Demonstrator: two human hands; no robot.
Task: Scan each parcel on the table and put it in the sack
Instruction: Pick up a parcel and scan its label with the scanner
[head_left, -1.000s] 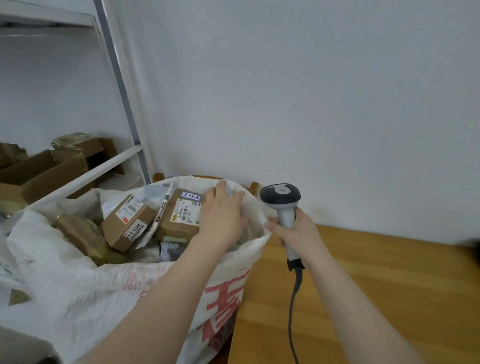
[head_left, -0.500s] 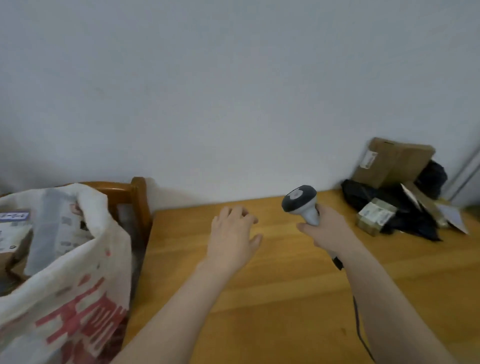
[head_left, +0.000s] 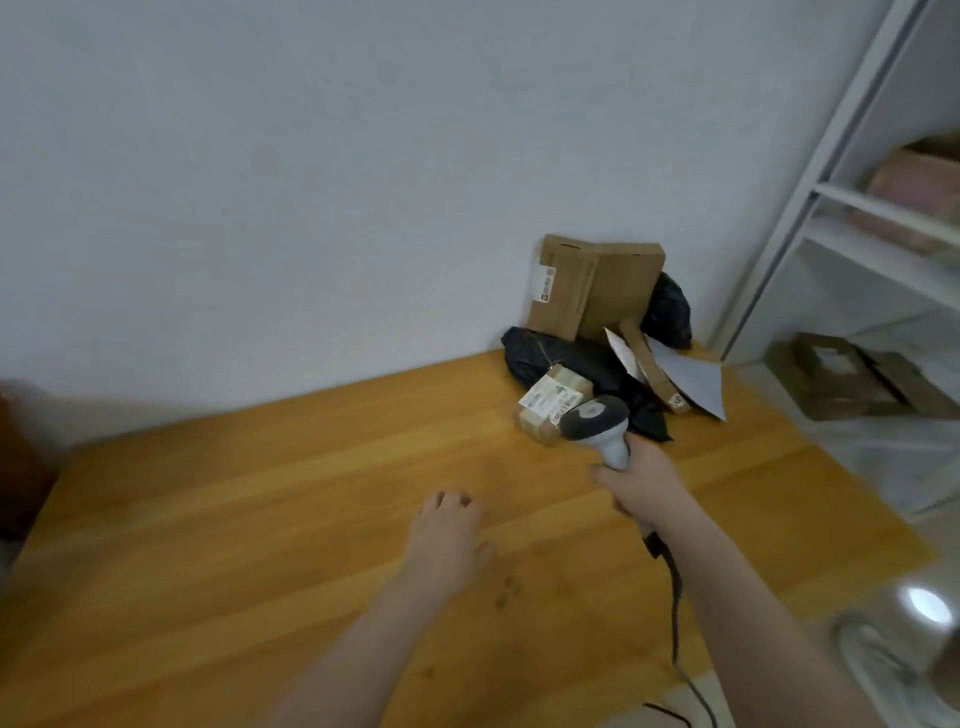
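Nearest, the left hand (head_left: 449, 535) hovers over bare bench (head_left: 234, 519), empty, fingers loosely bent. A little farther on and to its right, the right hand (head_left: 640, 483) is wrapped round the grip of a barcode scanner (head_left: 597, 418), whose cable (head_left: 675, 592) trails back toward the near edge. The scanner's head sits just beside a small labelled parcel (head_left: 548, 402), label up, its long axis running away toward the right. Behind that lie black poly bags (head_left: 566, 356), a slim flat carton (head_left: 652, 369) and a pale mailer (head_left: 693, 382), with a cardboard box (head_left: 592, 291) leaning on the wall (head_left: 311, 182). All these parcels lie ahead and right of both hands. The right is nearer but occupied, so the free left would likely have to reach forward and rightward for the small parcel. The sack is out of view.
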